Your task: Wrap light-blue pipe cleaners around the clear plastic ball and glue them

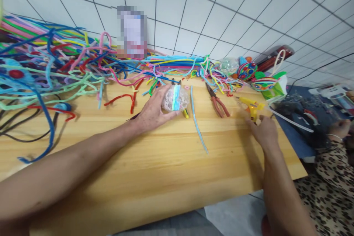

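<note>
My left hand (pixel 155 112) is wrapped round a clear plastic ball (pixel 183 99) that has pale green and blue strips of pipe cleaner banded across its middle. On the right, my right hand (pixel 264 132) grips a yellow glue gun (pixel 250 104) by its handle, the nozzle pointing left, with a white glue stick (pixel 290 118) nearby. Between the hands lies a single light blue pipe cleaner (pixel 197 125). Red-handled pliers (pixel 218 103) rest just right of it. A second tool with a yellow handle end (pixel 186 113) is partly hidden behind the ball.
Tangled pipe cleaners (pixel 69 59) cover the table's back left. Decorated balls (pixel 247 69) and another clear ball (pixel 229 65) sit at the back right. A blurred phone-like object (pixel 132 33) leans on the tiled wall. At far right, another person's leopard-print sleeve (pixel 333 166) shows beside a blue table.
</note>
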`<state>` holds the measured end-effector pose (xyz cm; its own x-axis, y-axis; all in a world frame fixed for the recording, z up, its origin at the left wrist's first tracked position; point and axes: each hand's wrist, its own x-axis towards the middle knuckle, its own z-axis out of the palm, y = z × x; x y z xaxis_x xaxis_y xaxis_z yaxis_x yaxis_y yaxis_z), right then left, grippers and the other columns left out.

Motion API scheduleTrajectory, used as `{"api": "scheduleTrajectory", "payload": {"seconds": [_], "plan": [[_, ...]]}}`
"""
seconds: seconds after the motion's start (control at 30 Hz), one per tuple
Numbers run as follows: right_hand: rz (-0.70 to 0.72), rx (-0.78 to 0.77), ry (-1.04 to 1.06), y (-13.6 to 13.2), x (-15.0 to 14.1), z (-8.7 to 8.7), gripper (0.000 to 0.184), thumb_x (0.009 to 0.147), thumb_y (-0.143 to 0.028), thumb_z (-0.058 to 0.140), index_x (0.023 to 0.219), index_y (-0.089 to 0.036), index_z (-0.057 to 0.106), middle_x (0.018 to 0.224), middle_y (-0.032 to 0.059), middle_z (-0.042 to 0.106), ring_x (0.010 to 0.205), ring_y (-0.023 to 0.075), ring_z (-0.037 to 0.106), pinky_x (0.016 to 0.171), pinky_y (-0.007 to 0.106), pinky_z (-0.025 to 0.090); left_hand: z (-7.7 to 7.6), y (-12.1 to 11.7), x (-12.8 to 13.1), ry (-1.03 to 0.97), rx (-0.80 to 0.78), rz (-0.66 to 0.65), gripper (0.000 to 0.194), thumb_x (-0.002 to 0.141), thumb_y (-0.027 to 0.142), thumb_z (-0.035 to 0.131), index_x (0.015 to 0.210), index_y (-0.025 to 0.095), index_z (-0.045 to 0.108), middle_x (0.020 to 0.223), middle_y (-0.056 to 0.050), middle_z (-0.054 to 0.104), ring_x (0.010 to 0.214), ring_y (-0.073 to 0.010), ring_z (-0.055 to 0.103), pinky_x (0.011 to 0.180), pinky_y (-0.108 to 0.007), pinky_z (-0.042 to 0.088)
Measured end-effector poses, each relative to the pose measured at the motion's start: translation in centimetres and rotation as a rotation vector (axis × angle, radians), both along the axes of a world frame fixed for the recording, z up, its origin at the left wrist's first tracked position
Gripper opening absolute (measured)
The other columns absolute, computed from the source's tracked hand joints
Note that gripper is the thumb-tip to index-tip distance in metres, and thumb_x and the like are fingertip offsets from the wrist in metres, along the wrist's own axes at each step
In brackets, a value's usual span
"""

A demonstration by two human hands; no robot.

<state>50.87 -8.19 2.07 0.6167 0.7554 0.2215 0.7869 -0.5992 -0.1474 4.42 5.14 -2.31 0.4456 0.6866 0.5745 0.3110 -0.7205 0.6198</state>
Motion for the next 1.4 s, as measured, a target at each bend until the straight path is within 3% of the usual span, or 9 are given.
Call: {"api": "scheduleTrajectory", "payload": {"seconds": [0.07,0.17,0.37,0.5,0.6,0.8,1.03,1.2,1.4], "plan": [[0.037,0.039,-0.030,-2.0,-2.5,0.2,0.060,0.082,-0.066,0.073,0.111,-0.014,0.071,0.115,0.0263,0.073,0.115,0.0421,0.064,0.101,0.059,0.052,0.0,0.0,0.0,0.010,-0.007,-0.011,0.095,0.092,0.045,0.085,0.168,0.026,0.031,0.167,-0.019,0.051,0.157,-0.0372,0.051,0.129,-0.060,0.046],[0.323,0.103,0.152,-4.4,-8.8,0.7,0.047,0.089,-0.065,0.066,0.105,-0.021,0.073,0.097,0.0130,0.075,0.088,0.0310,0.069,0.082,0.048,0.056,0.2,0.0,-0.1,0.009,-0.011,-0.049,0.095,0.091,0.044,0.085,0.167,0.025,0.032,0.167,-0.020,0.049,0.159,-0.0381,0.047,0.130,-0.062,0.044],[0.630,-0.298,0.363,-3.2,-19.5,2.1,0.020,0.093,-0.044,0.068,0.084,-0.026,0.068,0.069,-0.0006,0.068,0.064,0.0187,0.062,0.063,0.031,0.040,0.7,-0.3,0.1,-0.041,-0.042,-0.035,0.087,0.090,0.051,0.086,0.159,0.024,0.040,0.158,-0.019,0.055,0.150,-0.0369,0.055,0.127,-0.060,0.046],[0.662,-0.351,0.427,-1.3,-19.8,2.2,0.024,0.091,-0.035,0.063,0.070,-0.025,0.059,0.061,-0.0017,0.062,0.060,0.0164,0.056,0.061,0.030,0.035,0.8,-0.6,0.2,-0.071,-0.065,-0.048,0.083,0.093,0.053,0.082,0.156,0.022,0.040,0.155,-0.020,0.056,0.148,-0.0362,0.057,0.126,-0.057,0.049],[0.593,-0.201,0.772,-0.6,-18.6,3.2,0.031,0.090,-0.048,0.069,0.072,-0.024,0.060,0.059,-0.0041,0.057,0.054,0.0139,0.050,0.055,0.028,0.036,0.9,-0.7,0.2,-0.078,-0.048,-0.063,0.082,0.094,0.053,0.080,0.157,0.021,0.039,0.155,-0.021,0.055,0.149,-0.0364,0.056,0.127,-0.057,0.049],[0.512,0.140,1.420,1.1,-20.2,7.1,0.053,0.069,-0.057,0.099,0.106,-0.026,0.077,0.073,-0.0044,0.067,0.050,0.0104,0.050,0.041,0.023,0.038,1.1,-0.7,0.2,-0.045,-0.014,-0.081,0.080,0.098,0.049,0.076,0.162,0.024,0.035,0.161,-0.021,0.051,0.154,-0.0384,0.049,0.130,-0.065,0.043],[0.664,0.377,1.347,6.7,-24.8,7.3,0.043,0.070,-0.058,0.099,0.089,-0.026,0.077,0.077,-0.0011,0.072,0.059,0.0130,0.060,0.052,0.026,0.050,1.2,-0.7,0.2,-0.059,-0.037,-0.096,0.081,0.096,0.043,0.077,0.163,0.026,0.036,0.162,-0.021,0.052,0.156,-0.0397,0.049,0.131,-0.067,0.041],[0.736,0.380,1.236,10.4,-25.9,6.1,0.046,0.069,-0.061,0.098,0.080,-0.024,0.073,0.066,-0.0046,0.064,0.056,0.0102,0.051,0.052,0.024,0.043,1.2,-0.7,0.2,-0.053,-0.053,-0.106,0.083,0.095,0.044,0.077,0.164,0.027,0.034,0.162,-0.021,0.052,0.156,-0.0400,0.048,0.129,-0.067,0.043],[0.707,0.413,1.290,11.3,-26.1,5.0,0.047,0.067,-0.060,0.098,0.084,-0.023,0.074,0.068,-0.0051,0.064,0.056,0.0084,0.047,0.050,0.023,0.035,1.2,-0.8,0.3,-0.056,-0.060,-0.110,0.084,0.096,0.045,0.077,0.165,0.026,0.033,0.163,-0.021,0.051,0.158,-0.0404,0.046,0.131,-0.068,0.041]]}}
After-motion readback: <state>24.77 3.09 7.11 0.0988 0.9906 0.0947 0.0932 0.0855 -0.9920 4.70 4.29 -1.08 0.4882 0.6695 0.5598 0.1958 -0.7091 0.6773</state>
